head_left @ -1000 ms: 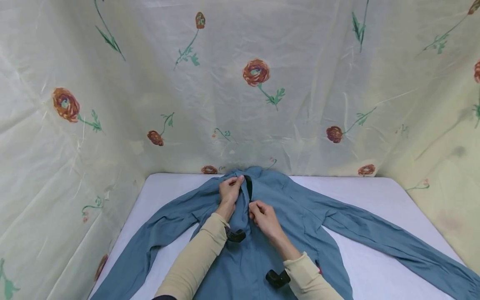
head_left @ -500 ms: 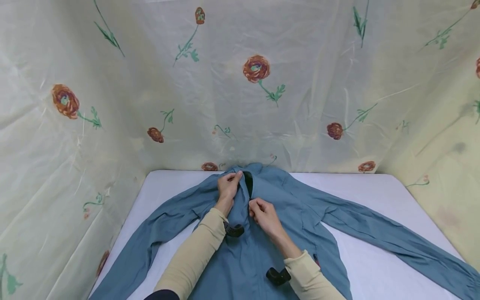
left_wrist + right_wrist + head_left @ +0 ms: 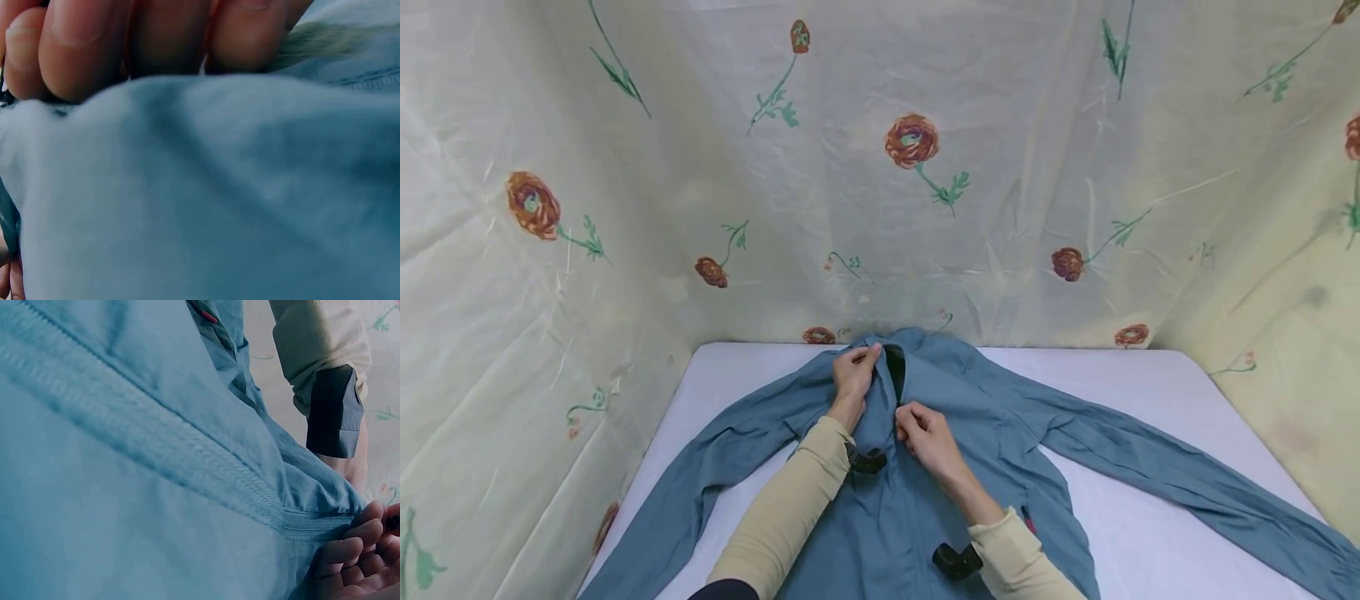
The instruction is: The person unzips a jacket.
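Note:
A blue zip-up jacket (image 3: pixel 985 417) lies front side up, sleeves spread to both sides. Near its collar, my left hand (image 3: pixel 853 379) pinches the left front edge between thumb and fingers; its curled fingers (image 3: pixel 169 37) fill the top of the left wrist view above the cloth. My right hand (image 3: pixel 927 437) is lower, with fingers curled and pinching at the bottom of the dark neck opening (image 3: pixel 896 371), where the zipper pull is mostly hidden by the fingertips. The closed zipper (image 3: pixel 169 444) runs down the front from there in the right wrist view.
The jacket covers much of a white table (image 3: pixel 1150 375). Flower-printed curtains (image 3: pixel 1000 167) hang close behind the table and on both sides. A red-tagged pocket zipper (image 3: pixel 1028 518) shows near my right sleeve. Black camera mounts (image 3: pixel 957 561) stick out from both wrists.
The dark gap at the collar has grown wider, with my left hand shifting slightly left. My right hand stays at about the same spot on the zipper.

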A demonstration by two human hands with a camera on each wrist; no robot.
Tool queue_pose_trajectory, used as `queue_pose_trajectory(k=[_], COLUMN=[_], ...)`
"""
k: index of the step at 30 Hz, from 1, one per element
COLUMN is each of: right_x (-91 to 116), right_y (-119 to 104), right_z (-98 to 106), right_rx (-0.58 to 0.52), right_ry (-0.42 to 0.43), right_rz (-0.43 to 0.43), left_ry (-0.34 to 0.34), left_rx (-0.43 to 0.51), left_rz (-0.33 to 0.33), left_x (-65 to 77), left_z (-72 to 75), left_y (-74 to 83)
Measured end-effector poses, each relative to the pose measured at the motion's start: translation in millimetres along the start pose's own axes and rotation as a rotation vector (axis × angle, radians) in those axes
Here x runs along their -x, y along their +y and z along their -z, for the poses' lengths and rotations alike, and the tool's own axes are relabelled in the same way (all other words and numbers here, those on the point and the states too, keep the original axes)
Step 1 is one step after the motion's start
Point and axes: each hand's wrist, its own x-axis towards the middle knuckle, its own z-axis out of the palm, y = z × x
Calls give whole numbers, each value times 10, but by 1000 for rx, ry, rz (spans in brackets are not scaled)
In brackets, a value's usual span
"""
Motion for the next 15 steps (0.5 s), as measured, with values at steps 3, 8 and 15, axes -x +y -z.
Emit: queue_pose_trajectory(k=[3, 8, 15], right_x=[18, 48, 90], right_y=[0, 4, 12], right_z=[-3, -14, -33], right_rx=[6, 9, 4], right_ry=[-7, -7, -15], right_rz=[-3, -7, -5], left_ry=[-3, -18, -12], left_rx=[3, 10, 7], left_rz=[1, 11, 24], left_x=[-9, -8, -1], left_z=[7, 26, 54], left_y=[-7, -12, -7])
